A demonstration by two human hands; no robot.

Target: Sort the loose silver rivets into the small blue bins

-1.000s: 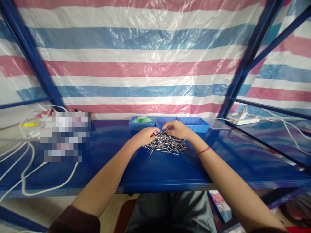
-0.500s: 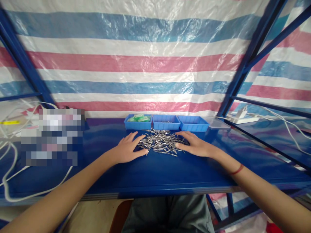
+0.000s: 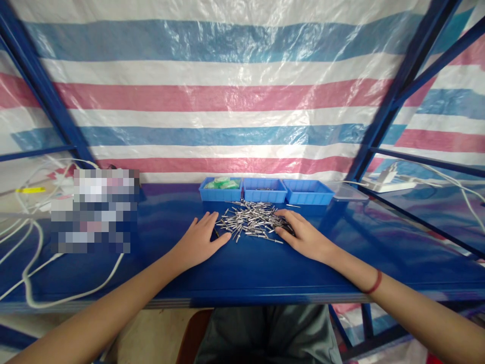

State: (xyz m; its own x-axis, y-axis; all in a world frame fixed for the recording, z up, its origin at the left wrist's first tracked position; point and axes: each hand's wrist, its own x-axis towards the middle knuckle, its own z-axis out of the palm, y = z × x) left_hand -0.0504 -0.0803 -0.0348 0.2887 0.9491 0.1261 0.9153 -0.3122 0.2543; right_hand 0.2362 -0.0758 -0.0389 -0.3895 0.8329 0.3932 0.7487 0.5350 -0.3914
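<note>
A loose heap of silvery pop rivets (image 3: 252, 218) lies on the blue tabletop (image 3: 242, 275) in front of me. At the heap's left edge rests my left hand (image 3: 202, 236), open, palm down, with the thumb pointing toward the rivets. My right hand (image 3: 305, 233) is at the right edge, open, its thumb and fingertips touching or just over the outermost rivets. Neither hand grips anything that I can see. One single rivet (image 3: 293, 206) lies apart, behind the right hand's fingers.
Behind the heap stand three blue bins: the left bin (image 3: 221, 195) has green-and-white packets, the middle bin (image 3: 264, 196) a few metal pieces; the right bin (image 3: 308, 197) stands beside a clear plastic lid (image 3: 350, 191). White cables (image 3: 71, 305) run at left; a power strip (image 3: 390, 183) sits right.
The view has shifted slightly, so the scene sits further right. Both hands have come down lower around the heap, and a single rivet now shows behind my right hand.
</note>
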